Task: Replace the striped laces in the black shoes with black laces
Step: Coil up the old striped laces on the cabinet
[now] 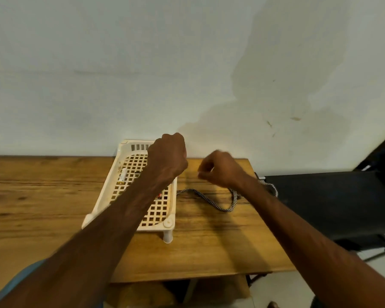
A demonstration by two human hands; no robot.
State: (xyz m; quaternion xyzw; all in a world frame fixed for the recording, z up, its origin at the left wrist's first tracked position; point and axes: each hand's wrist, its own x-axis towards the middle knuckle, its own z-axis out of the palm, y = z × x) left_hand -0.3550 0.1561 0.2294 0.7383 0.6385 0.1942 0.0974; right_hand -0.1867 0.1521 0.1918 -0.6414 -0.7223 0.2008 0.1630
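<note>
A black-and-white striped lace (209, 199) lies loose in a curve on the wooden table (209, 245), and part of it runs under my right wrist. My left hand (168, 155) is raised over the cream basket with its fingers curled into a fist. Its back faces me and nothing shows in it. To its right, my right hand (219, 168) hovers above the table, blurred, with fingers curled and thumb against the forefinger. I see nothing between them. No shoes and no black lace are in view.
A cream plastic lattice basket (129, 165) on short legs stands on the table against the white wall, with a few small items inside. A black object (320, 196) sits beside the table's right edge. The table's front edge is near my body.
</note>
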